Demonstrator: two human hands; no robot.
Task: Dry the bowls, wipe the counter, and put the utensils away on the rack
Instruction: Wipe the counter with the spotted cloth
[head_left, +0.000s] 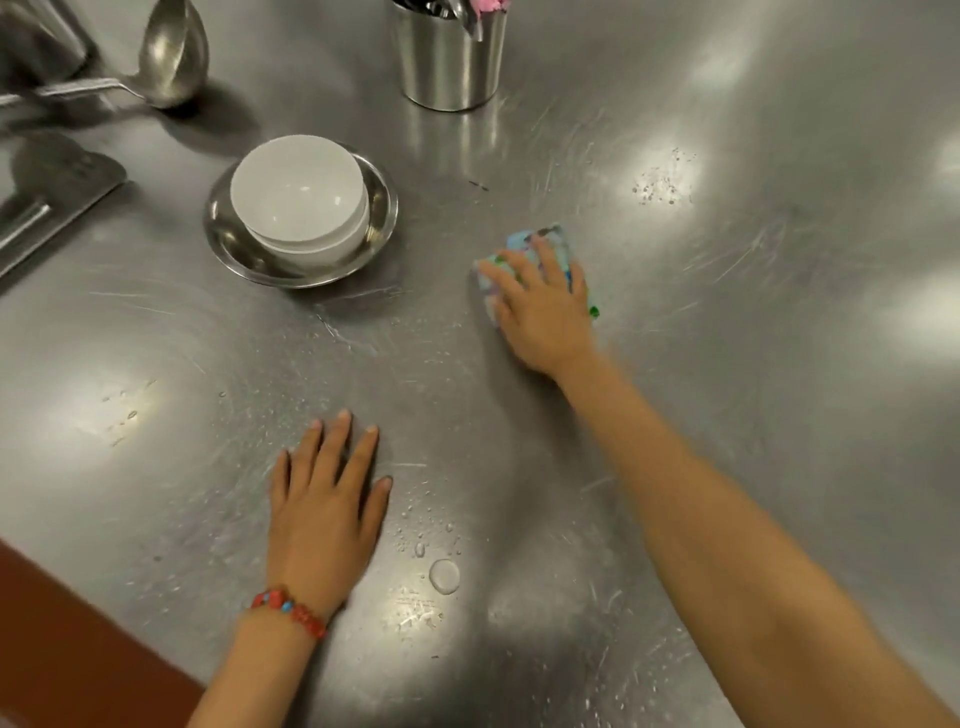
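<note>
My right hand (540, 306) presses a folded multicoloured cloth (545, 244) flat against the steel counter (753, 364), fingers spread over it. My left hand (327, 499), with a red bead bracelet at the wrist, lies flat and straight-fingered on the counter nearer me. Stacked white bowls (298, 192) sit inside a shallow steel bowl (379, 208) at the upper left of the cloth. Water droplets (444, 574) dot the counter between my hands.
A steel utensil cup (449, 62) with cutlery stands at the top centre. A steel ladle (171, 52) and a flat metal spatula (57, 182) lie at the upper left. The counter's front edge and a red-brown floor (62, 649) show at the lower left.
</note>
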